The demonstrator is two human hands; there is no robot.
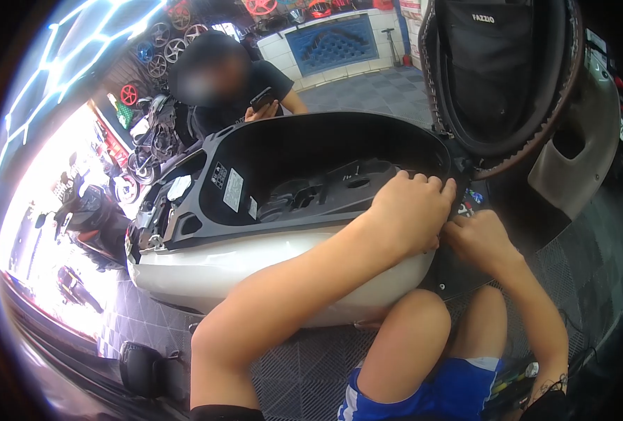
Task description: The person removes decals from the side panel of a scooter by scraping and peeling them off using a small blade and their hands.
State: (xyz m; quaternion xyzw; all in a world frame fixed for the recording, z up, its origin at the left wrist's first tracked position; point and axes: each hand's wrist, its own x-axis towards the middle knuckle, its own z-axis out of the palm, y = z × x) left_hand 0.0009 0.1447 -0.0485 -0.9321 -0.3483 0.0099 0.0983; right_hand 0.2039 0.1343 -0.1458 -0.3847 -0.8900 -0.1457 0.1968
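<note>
A scooter body with a pale silver side panel [283, 270] and an open black storage bin [339, 140] lies before me. My left hand [413, 210] is at the bin's right end, its fingers curled over the black rim; anything under them is hidden. Just right of it and lower, my right hand [481, 238] has its fingers bent together at the edge of the body. What they hold, if anything, is too small to make out. Small coloured wires [473, 200] show behind my hands.
The raised seat [501, 77] marked FAZZIO stands at upper right, beside a grey-brown panel [578, 154]. Across the scooter a person holds a phone [261, 99]. Motorcycles [90, 217] stand at left. A black object [141, 368] is at lower left.
</note>
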